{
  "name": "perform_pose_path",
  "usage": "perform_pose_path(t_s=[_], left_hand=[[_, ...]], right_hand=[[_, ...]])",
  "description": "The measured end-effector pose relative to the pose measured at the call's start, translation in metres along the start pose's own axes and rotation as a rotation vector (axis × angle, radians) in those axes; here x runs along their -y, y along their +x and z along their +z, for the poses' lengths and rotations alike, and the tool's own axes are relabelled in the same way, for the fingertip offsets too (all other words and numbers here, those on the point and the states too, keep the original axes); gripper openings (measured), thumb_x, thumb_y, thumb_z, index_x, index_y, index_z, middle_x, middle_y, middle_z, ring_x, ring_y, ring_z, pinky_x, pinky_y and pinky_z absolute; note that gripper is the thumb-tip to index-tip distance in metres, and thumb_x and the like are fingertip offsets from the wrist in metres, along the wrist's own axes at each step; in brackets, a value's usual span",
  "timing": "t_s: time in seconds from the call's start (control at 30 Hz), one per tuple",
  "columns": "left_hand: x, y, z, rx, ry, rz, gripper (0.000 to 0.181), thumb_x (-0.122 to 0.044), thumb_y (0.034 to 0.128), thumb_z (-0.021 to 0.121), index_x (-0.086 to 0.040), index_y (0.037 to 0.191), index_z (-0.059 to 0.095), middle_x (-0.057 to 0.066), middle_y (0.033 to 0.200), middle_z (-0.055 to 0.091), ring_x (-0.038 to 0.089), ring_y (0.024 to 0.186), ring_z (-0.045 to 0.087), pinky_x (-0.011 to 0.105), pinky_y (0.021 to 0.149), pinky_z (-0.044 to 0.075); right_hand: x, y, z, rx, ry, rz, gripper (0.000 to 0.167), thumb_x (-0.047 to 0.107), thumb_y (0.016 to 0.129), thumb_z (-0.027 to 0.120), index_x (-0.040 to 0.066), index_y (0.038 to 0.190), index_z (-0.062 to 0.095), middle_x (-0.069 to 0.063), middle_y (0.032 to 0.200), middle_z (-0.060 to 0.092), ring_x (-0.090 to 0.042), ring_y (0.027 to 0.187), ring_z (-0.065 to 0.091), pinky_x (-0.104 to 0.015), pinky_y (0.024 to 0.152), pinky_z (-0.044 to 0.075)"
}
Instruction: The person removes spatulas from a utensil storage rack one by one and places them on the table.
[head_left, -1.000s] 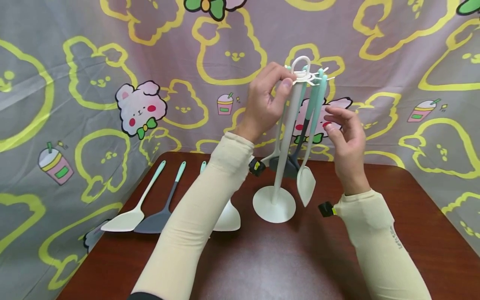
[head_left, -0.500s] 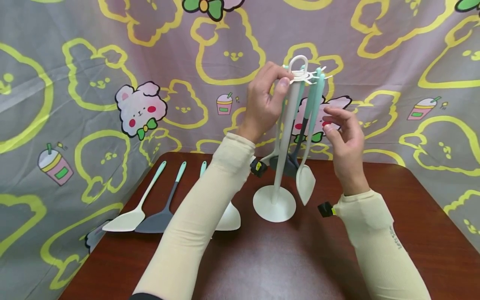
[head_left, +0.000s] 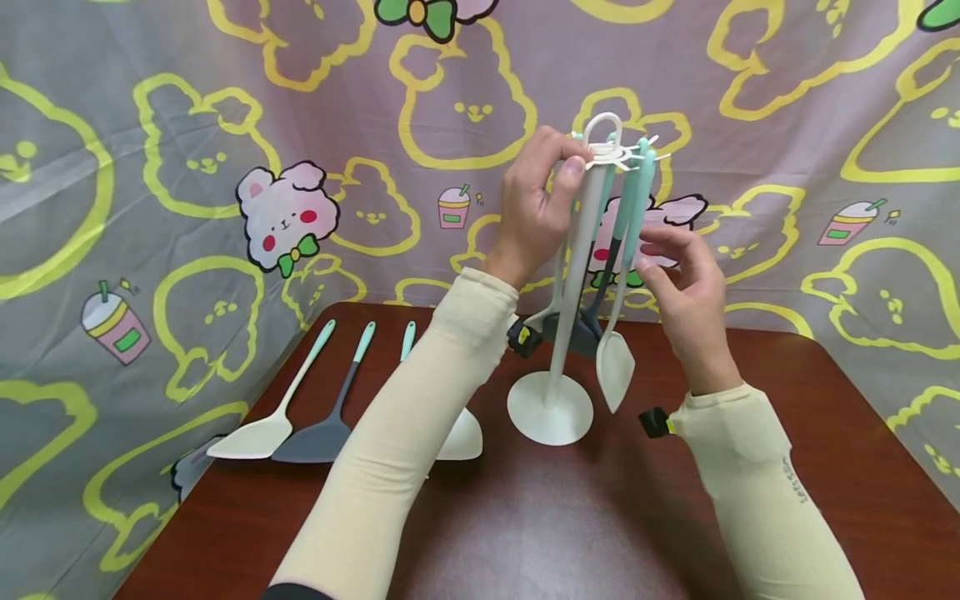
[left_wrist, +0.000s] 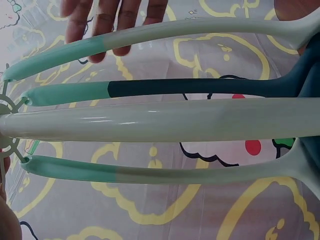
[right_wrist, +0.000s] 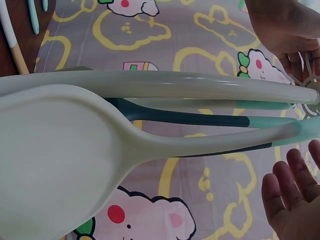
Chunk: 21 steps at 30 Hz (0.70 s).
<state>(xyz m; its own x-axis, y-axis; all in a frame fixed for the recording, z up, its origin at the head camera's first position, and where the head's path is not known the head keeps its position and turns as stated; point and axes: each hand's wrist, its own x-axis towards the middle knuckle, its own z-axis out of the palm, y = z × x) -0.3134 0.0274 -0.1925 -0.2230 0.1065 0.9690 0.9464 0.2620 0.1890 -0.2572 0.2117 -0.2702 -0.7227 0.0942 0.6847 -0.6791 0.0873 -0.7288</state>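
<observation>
A white utensil stand with a round base stands upright on the table, a hooked ring at its top. My left hand pinches that ring, thumb in front. Several mint-handled utensils hang from the hooks. The nearest is a white spoon-like utensil on the right side; a dark utensil hangs beside it. My right hand is raised close to the white utensil's handle, fingers loosely bent. In the right wrist view its fingertips are just below that handle, around nothing; whether one touches it is unclear.
On the left of the brown table lie a white turner, a dark grey turner and a third white utensil, partly hidden by my left forearm. A patterned cloth hangs behind the table.
My right hand has shifted slightly left, nearer to the white utensil's handle. My left hand keeps its hold on the ring, and the stand has stayed in place.
</observation>
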Motion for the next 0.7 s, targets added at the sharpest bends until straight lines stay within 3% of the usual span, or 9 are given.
perform_pose_path(t_s=[0.3, 0.53, 0.7], left_hand=[[0.004, 0.001, 0.002, 0.005, -0.018, -0.003, 0.025, -0.014, 0.0942, 0.046, 0.002, 0.092, 0.066, 0.016, 0.09, 0.062, 0.024, 0.089, 0.058, 0.026, 0.086, 0.045], [0.004, 0.001, 0.004, 0.023, -0.016, -0.022, 0.024, -0.013, 0.0952, 0.046, 0.001, 0.093, 0.065, 0.015, 0.091, 0.062, 0.023, 0.091, 0.057, 0.023, 0.087, 0.043], [0.005, 0.002, 0.005, 0.03, -0.009, -0.025, 0.023, -0.013, 0.0956, 0.046, 0.001, 0.093, 0.065, 0.015, 0.092, 0.061, 0.023, 0.091, 0.056, 0.023, 0.086, 0.043]], right_hand=[[-0.007, 0.0, 0.001, 0.085, -0.121, 0.107, 0.028, 0.008, 0.094, 0.061, 0.012, 0.122, 0.06, 0.012, 0.106, 0.062, -0.008, 0.099, 0.059, -0.021, 0.08, 0.047], [-0.016, 0.001, 0.0, 0.142, -0.199, 0.13, 0.029, 0.014, 0.096, 0.062, 0.002, 0.122, 0.058, 0.014, 0.105, 0.064, -0.004, 0.093, 0.061, -0.017, 0.076, 0.048], [-0.022, -0.002, -0.001, 0.162, -0.266, 0.142, 0.026, 0.017, 0.097, 0.06, 0.002, 0.118, 0.061, 0.017, 0.1, 0.062, -0.002, 0.089, 0.06, -0.014, 0.076, 0.048]])
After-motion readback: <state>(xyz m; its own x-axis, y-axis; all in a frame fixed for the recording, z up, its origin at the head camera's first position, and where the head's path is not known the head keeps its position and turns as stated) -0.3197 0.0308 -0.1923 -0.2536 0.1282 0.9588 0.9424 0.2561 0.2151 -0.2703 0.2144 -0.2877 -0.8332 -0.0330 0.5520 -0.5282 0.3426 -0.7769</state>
